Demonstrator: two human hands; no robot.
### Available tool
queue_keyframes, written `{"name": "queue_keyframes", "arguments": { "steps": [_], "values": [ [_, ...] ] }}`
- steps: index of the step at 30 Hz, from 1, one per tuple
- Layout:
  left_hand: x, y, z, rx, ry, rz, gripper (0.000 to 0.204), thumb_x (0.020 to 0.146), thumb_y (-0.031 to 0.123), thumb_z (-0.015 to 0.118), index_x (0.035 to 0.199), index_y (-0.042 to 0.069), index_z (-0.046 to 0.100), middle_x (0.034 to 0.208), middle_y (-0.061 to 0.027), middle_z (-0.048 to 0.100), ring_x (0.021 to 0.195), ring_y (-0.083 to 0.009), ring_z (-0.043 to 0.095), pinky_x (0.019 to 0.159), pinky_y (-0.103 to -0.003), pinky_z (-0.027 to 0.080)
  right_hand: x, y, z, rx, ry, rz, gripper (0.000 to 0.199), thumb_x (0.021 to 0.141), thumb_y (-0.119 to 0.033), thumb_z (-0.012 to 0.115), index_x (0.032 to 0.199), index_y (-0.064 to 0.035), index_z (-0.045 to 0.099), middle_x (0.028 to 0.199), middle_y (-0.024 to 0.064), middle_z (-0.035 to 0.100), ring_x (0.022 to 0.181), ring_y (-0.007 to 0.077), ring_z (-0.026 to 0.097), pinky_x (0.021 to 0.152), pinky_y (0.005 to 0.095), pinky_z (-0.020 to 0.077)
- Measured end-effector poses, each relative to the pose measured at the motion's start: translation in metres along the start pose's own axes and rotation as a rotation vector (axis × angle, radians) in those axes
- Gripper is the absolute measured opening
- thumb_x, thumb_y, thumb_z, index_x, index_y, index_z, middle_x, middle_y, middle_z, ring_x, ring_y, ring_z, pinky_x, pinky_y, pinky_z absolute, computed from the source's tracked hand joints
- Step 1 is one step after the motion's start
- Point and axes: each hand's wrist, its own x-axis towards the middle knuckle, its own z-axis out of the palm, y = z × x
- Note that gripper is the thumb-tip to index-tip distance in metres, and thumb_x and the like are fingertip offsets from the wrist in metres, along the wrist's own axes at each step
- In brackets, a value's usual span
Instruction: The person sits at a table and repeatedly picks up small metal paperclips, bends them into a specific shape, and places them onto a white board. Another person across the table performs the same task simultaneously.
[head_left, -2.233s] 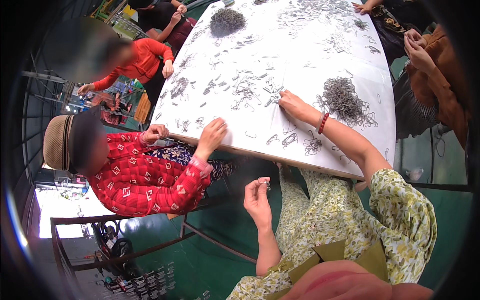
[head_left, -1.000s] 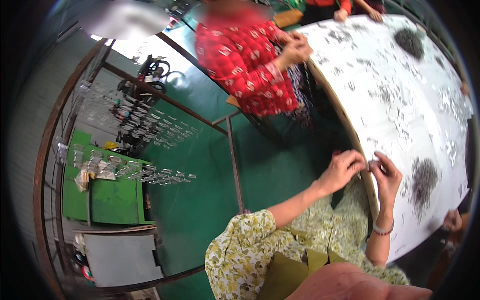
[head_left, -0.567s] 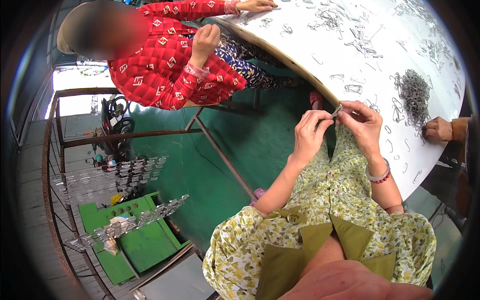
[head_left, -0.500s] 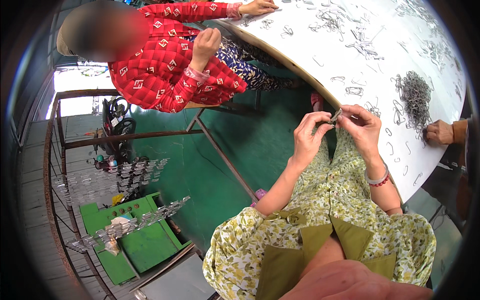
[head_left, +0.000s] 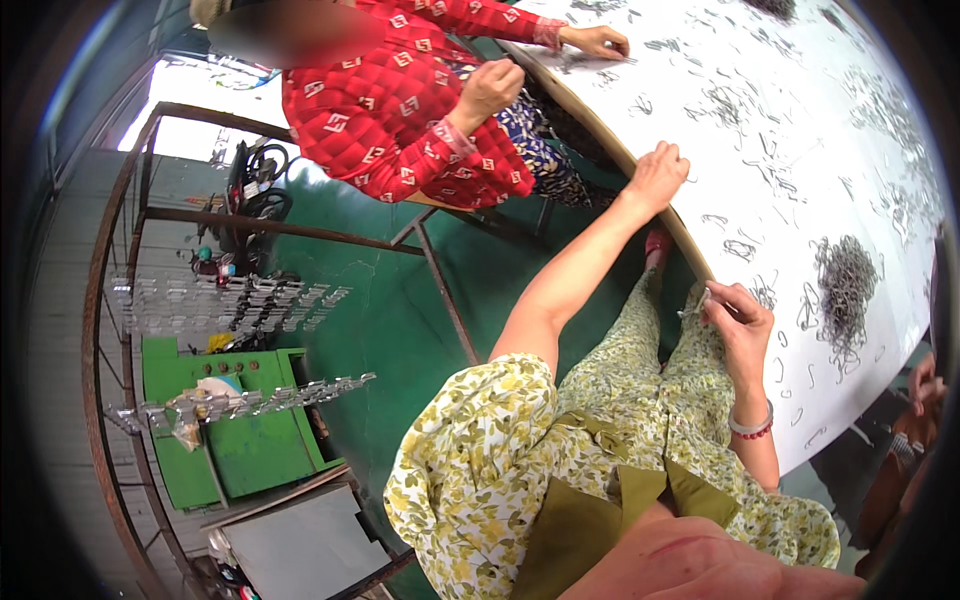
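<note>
My left hand [head_left: 657, 180] reaches forward to the edge of the white table [head_left: 730, 200], its fingers curled down over the surface. Whether a piece lies under those fingertips is hidden. Close to my lap, just off the table's edge, my right hand [head_left: 740, 325] pinches a small silvery metal piece [head_left: 693, 306], too small to make out in detail. Right of that hand lies a dense heap of bent metal wire hooks [head_left: 845, 290]. Single hooks [head_left: 783, 375] and small clusters [head_left: 740, 248] are scattered around it.
Across from me a person in a red patterned jacket [head_left: 400, 110] works at the same table. Another person's hand [head_left: 925, 383] shows at the far right. On my left stand a rusty metal frame [head_left: 290, 232] with hanging rows of metal pieces [head_left: 230, 305] and a green machine [head_left: 260, 440].
My hands, together over my lap before, are now apart. The left has moved forward to the table's edge; the right keeps the small metal piece. The view has shifted, and the hand at right drew back.
</note>
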Motion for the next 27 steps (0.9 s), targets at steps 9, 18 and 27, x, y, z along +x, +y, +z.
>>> {"name": "queue_keyframes", "arguments": {
  "steps": [9, 18, 27],
  "values": [
    [-0.059, 0.078, -0.129, -0.955, 0.042, -0.416, 0.011, 0.088, 0.007, 0.058, 0.092, -0.003, 0.056, 0.078, -0.0128, 0.065, 0.073, -0.0215, 0.064, 0.069, -0.032, 0.051, -0.007, 0.012, 0.010, 0.028, 0.006, -0.081, 0.021, 0.082, 0.008, 0.061, 0.102, 0.0035, 0.069, 0.080, 0.0036, 0.060, 0.068, 0.0090, 0.057, 0.059, 0.0209, 0.0479],
    [-0.106, 0.138, -0.146, -1.230, 0.171, -0.266, 0.005, 0.092, 0.001, 0.056, 0.097, 0.001, 0.055, 0.105, -0.0062, 0.054, 0.094, -0.0099, 0.052, 0.084, -0.024, 0.045, -0.002, -0.004, 0.002, -0.252, 0.113, -0.322, 0.023, 0.079, 0.000, 0.064, 0.101, -0.0039, 0.071, 0.074, 0.0018, 0.059, 0.065, 0.0073, 0.052, 0.059, 0.0217, 0.0404],
    [-0.100, 0.161, -0.134, -1.474, 0.201, -0.404, 0.010, 0.096, 0.010, 0.054, 0.100, 0.001, 0.053, 0.101, -0.0083, 0.062, 0.096, -0.0128, 0.057, 0.088, -0.027, 0.045, -0.002, 0.009, -0.016, -0.358, 0.193, -0.548, 0.028, 0.079, 0.003, 0.066, 0.106, -0.0050, 0.070, 0.076, 0.0042, 0.064, 0.067, 0.0087, 0.058, 0.061, 0.0245, 0.0477]
  ]
}}
